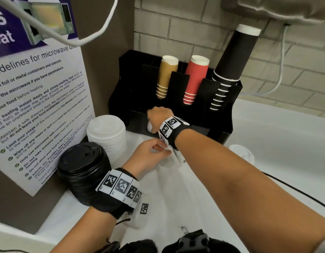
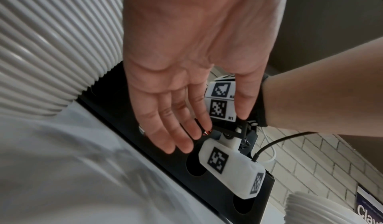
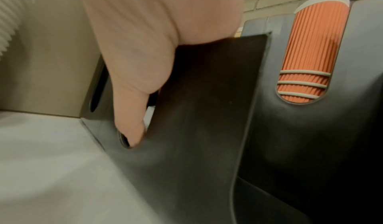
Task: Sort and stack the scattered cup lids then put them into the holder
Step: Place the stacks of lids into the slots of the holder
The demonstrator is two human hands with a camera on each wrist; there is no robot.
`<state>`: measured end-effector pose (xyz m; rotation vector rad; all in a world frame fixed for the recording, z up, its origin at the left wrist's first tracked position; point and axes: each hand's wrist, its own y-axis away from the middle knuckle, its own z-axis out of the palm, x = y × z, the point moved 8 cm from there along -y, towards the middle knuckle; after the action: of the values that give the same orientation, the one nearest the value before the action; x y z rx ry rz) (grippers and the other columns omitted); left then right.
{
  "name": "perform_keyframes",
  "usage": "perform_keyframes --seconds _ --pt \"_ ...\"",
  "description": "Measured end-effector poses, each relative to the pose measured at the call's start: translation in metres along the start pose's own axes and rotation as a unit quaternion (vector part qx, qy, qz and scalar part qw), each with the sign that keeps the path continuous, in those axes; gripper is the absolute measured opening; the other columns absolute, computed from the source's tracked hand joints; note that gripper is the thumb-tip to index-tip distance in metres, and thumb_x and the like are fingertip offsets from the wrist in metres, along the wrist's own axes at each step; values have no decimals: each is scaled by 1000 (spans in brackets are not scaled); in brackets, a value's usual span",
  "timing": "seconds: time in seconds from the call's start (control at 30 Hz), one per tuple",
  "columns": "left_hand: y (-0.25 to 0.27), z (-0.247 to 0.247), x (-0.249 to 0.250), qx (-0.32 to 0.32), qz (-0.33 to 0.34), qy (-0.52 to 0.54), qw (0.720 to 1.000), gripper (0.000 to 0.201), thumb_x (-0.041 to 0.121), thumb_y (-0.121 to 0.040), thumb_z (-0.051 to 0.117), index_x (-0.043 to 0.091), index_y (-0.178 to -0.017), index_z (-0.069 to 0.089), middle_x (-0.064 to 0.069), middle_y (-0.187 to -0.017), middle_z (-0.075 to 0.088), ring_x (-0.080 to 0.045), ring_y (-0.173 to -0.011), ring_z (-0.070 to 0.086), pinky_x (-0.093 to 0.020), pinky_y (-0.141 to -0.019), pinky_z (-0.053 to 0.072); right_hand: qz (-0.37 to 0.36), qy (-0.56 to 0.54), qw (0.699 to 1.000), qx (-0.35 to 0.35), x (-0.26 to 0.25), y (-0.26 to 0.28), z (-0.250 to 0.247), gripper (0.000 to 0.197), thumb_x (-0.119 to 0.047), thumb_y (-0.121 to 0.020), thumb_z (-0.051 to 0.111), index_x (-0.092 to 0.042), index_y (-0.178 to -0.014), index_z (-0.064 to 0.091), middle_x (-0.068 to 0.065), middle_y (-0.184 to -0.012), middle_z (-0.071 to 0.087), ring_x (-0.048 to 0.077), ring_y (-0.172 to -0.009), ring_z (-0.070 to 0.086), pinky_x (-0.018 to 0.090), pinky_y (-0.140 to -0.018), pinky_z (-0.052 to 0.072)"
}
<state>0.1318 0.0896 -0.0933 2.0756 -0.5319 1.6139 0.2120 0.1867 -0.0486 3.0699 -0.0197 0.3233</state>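
Observation:
My right hand (image 1: 156,121) reaches into the front-left slot of the black holder (image 1: 214,125). It grips white lids (image 1: 149,126), of which only a sliver shows under the palm. In the right wrist view the thumb (image 3: 132,121) lies against the holder's (image 3: 196,113) slot edge, and the fingers are hidden inside. My left hand (image 1: 162,149) hovers just behind the right wrist, fingers straight and holding nothing (image 2: 207,132). A tall stack of white lids (image 1: 107,136) and a stack of black lids (image 1: 81,168) stand on the counter to the left.
The holder's upper slots carry tan cups (image 1: 167,75), red cups (image 1: 194,79) and black cups (image 1: 229,61). More white lids (image 1: 242,153) lie on the counter at the right. A microwave poster (image 1: 39,106) leans at the left, and a brick wall (image 1: 194,33) stands behind.

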Motion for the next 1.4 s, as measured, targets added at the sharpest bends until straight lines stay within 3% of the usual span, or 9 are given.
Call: perform_keyframes --seconds 0.2,0.33,0.5,0.63,0.73,0.8,0.9,1.27,1.4 --pt "-4 -5 -1 7 -2 8 1000 14 25 -85 73 26 -98 67 4 -96 66 -11 -81 61 -24 -73 45 -7 -97 995 7 6 9 -21 19 -23 -79 67 -6 -87 63 4 -81 58 25 -84 62 30 -62 46" --pt "-7 -4 3 3 3 7 1000 12 26 -86 72 29 -96 66 8 -92 66 -8 -77 62 -22 -68 45 24 -307 948 81 48 41 -61 28 -25 -86 66 -7 -107 64 9 -101 65 18 -90 60 30 -82 51" --pt "-5 -2 7 -9 17 20 1000 11 27 -87 71 32 -95 67 12 -91 67 -6 -76 64 -19 -67 49 137 -372 912 103 133 131 -53 20 -18 -91 56 -9 -102 70 0 -96 66 12 -90 57 14 -74 40" --pt "-3 4 6 -19 16 27 999 10 26 -88 69 32 -95 66 13 -89 64 -7 -76 64 -19 -67 47 261 -368 890 62 183 202 -13 29 -36 -94 55 -16 -111 67 1 -111 63 16 -101 55 26 -84 39" --pt "0 12 7 -31 13 23 999 9 27 -88 69 31 -95 67 15 -86 64 -6 -74 64 -17 -64 46 312 -371 875 0 192 237 18 60 -56 -73 73 -31 -125 55 -4 -119 50 17 -108 49 32 -90 40" --pt "2 15 7 -36 11 22 999 9 28 -88 69 31 -97 68 15 -86 64 -6 -76 65 -17 -64 46 305 -346 887 -36 190 243 32 80 -55 -62 81 -41 -132 46 -4 -122 44 20 -117 45 35 -91 40" --pt "6 22 9 -51 10 24 998 10 28 -88 69 29 -98 68 15 -87 65 -6 -77 65 -18 -67 47 301 -350 886 -42 188 247 44 87 -47 -59 86 -43 -134 42 -4 -119 41 21 -120 43 33 -87 39" --pt "18 31 16 -55 20 16 998 13 24 -89 69 28 -101 66 8 -96 64 -14 -83 64 -25 -75 48 288 -355 889 30 189 248 34 72 -36 -64 84 -32 -127 49 1 -117 51 18 -99 47 28 -77 38" --pt "26 43 38 -80 99 8 992 52 36 -77 78 40 -124 56 13 -121 59 -4 -99 64 -17 -79 52 200 -451 860 126 160 239 -5 65 -38 -64 84 -38 -121 53 -18 -103 55 3 -94 53 13 -72 38"
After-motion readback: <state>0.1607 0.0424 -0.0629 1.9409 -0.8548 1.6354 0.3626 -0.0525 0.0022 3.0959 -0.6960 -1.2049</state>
